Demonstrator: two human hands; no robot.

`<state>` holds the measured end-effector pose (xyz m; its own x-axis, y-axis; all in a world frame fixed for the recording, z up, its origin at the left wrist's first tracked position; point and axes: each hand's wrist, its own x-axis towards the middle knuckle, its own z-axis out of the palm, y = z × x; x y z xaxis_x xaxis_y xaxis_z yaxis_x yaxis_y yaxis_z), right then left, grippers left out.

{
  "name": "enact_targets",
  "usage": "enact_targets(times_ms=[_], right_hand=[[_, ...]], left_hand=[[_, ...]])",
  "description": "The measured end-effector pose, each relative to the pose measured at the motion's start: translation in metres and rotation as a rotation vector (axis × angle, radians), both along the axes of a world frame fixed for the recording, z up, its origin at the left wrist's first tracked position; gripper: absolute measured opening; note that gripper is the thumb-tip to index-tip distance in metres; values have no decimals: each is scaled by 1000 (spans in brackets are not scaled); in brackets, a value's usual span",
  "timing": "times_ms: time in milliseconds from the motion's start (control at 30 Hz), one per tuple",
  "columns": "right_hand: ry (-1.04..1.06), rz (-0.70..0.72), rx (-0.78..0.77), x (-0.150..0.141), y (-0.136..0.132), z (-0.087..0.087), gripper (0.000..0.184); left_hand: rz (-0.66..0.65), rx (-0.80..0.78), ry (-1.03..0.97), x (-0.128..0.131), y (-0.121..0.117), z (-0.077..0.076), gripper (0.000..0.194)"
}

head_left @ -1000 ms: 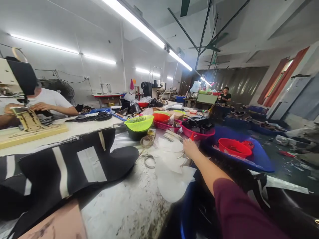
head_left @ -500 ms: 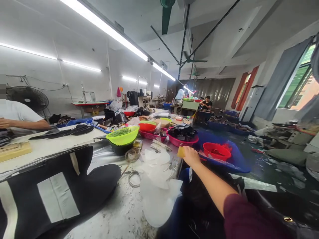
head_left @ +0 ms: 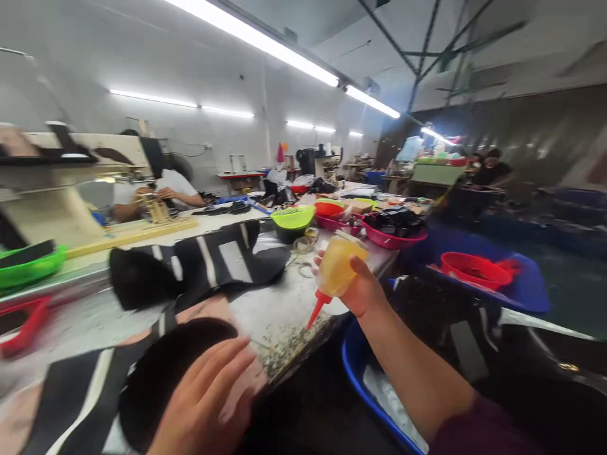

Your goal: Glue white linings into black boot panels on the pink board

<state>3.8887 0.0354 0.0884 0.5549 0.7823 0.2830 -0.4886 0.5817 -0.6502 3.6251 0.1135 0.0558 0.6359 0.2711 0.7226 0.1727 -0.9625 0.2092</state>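
A squeeze bottle (head_left: 342, 260) of yellow liquid is in my right hand (head_left: 363, 291), its red nozzle pointing down over the worktable (head_left: 256, 303). My left hand (head_left: 208, 398) is at the lower middle with its fingers stretched out, beside a curved black piece (head_left: 156, 379); whether it touches that piece I cannot tell. Below and left lies another black piece with a white strip (head_left: 90, 398). Farther back, black cut pieces (head_left: 203, 259) with pale strips and a grey patch rest on the table.
Green (head_left: 294, 218) and pink (head_left: 396, 237) baskets stand toward the back. At right, a blue tub (head_left: 526, 278) holds a red basin (head_left: 477, 268); another blue tub (head_left: 351, 354) is below the table edge. A sewing machine (head_left: 61, 208) stands left, and a co-worker (head_left: 175, 186) sits beyond.
My view has swung left. My right hand has come nearer with the bottle, which now shows whole with its nozzle down. My left hand has come into view.
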Motion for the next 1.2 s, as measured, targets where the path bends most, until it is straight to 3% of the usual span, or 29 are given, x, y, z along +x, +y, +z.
enact_targets(times_ms=[67,133,233,367,500,567,733,800,967,1067,1133,1200], right_hand=[[-6,121,22,-35,8,9,53],[-11,202,36,-66,14,15,51],[-7,271,28,-101,18,15,47],[32,281,-6,-127,12,-3,51],[61,210,-64,-135,2,-24,61],[77,165,-122,-137,1,-30,59],[122,82,-242,-139,11,-38,53],[142,81,-280,-139,16,-41,53],[181,99,-332,-140,24,-37,61],[203,136,-343,-147,25,-38,60],[201,172,-349,-151,26,-42,55],[207,176,-356,-152,28,-48,52]], left_hand=[[17,-223,59,-2,-9,3,24],[28,-554,88,-1,-16,4,29],[-60,-911,-8,-3,-25,2,34],[-181,-1222,-109,-21,-41,-8,45],[-166,-1427,-99,-33,-51,-28,51],[-101,-1398,-89,-35,-52,-35,51],[158,-801,141,-40,-50,-36,37],[143,-716,233,-46,-50,-32,34],[-35,-939,203,-55,-46,-27,31],[35,-1095,82,-52,-43,-32,34],[114,-1090,31,-49,-41,-36,32],[113,-1069,14,-49,-39,-38,32]])
